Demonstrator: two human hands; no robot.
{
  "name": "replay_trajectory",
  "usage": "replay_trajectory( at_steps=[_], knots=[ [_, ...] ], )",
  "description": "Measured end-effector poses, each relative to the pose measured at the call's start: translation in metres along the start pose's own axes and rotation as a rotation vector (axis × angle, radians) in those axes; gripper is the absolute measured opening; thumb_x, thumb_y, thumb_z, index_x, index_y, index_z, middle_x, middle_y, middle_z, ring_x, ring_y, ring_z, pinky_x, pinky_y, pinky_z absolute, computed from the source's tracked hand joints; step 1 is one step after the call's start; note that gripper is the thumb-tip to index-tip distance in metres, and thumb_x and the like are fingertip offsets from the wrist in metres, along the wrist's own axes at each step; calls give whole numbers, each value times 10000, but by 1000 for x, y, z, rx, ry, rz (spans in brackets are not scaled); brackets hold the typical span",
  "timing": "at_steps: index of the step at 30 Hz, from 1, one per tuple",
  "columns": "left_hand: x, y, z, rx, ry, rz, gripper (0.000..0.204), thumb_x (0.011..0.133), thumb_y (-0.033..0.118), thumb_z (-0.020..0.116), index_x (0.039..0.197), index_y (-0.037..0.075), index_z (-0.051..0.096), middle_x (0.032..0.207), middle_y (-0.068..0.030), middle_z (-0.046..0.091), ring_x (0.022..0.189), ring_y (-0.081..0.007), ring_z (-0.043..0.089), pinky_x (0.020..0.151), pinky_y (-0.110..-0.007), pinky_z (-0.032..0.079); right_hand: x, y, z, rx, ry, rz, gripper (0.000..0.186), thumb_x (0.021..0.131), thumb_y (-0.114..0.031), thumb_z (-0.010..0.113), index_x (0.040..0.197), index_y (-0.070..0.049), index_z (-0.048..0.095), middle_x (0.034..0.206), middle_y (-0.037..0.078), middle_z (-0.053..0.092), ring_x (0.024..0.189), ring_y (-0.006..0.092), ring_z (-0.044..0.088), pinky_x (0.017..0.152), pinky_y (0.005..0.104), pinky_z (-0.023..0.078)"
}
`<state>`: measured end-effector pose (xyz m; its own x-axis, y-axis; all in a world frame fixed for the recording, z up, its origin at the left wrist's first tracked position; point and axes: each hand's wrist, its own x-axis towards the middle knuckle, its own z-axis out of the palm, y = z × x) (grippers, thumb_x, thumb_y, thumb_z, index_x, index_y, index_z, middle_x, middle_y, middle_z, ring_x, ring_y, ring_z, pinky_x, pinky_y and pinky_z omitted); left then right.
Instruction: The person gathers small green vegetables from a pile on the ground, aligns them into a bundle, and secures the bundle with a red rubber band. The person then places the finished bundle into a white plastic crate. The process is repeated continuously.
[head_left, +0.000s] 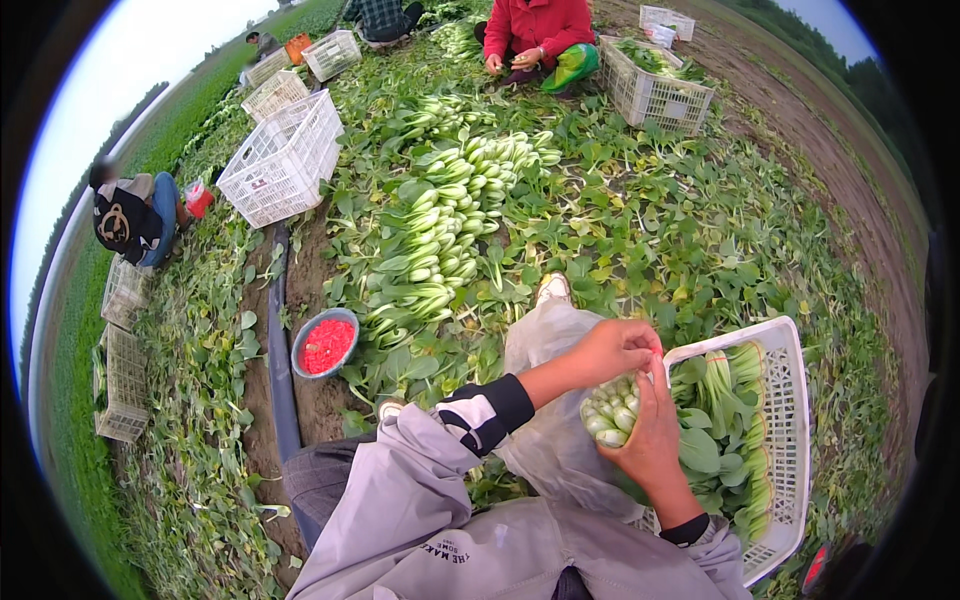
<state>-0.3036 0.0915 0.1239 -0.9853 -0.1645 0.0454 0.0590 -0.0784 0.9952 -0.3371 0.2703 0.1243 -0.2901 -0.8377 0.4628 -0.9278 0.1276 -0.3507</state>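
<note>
My right hand point(650, 435) is wrapped round a bunch of bok choy point(609, 412), whose pale, rounded bases point left toward my knee. Over the top of the bunch, my left hand point(625, 348) is closed in a pinch, its fingertips meeting those of the right. A reddish spot shows at the fingertips, too small to name. Just right of my hands stands a white plastic crate point(790, 430) with bok choy point(745, 400) packed along its far side and loose leaves nearer my hand. Much of the held bunch's leaves is hidden behind my right hand.
Loose bok choy point(440, 230) lies in a long pile ahead. A bowl of small red pieces point(328, 343) sits left, beside a dark hose point(283, 370). White crates point(285, 160) stand farther off. A person in red point(540, 30) crouches ahead; another person point(130, 215) sits far left.
</note>
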Motion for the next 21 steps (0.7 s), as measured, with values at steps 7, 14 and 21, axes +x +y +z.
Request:
replay_trajectory(
  at_steps=[7, 14, 21],
  knots=[
    [-4, -12, 1, -97, 20, -12, 78, 884, 11, 546, 960, 27, 557, 947, -34, 622, 879, -110, 607, 817, -268, 504, -2, -6, -3, 29, 15, 26, 1002, 544, -194, 833, 1369, -28, 289, 1437, 203, 321, 1124, 373, 488, 884, 437, 425],
    [-51, -6, 38, 236, 311, 225, 116, 849, 45, 565, 943, 52, 498, 1133, -109, 531, 1119, -206, 504, 980, -338, 393, -2, -13, 0, 44, -37, 107, 970, 528, -172, 829, 1349, -3, 341, 1440, 187, 336, 1090, 356, 511, 887, 428, 428],
    [-89, 14, 46, 572, 347, 356, 139, 835, 82, 615, 910, 81, 498, 1248, -128, 503, 1221, -316, 420, 1046, -431, 295, -1, -21, 0, 7, -62, 42, 1020, 492, -175, 855, 1343, 21, 328, 1320, 193, 431, 992, 367, 518, 814, 449, 432]
  ],
)
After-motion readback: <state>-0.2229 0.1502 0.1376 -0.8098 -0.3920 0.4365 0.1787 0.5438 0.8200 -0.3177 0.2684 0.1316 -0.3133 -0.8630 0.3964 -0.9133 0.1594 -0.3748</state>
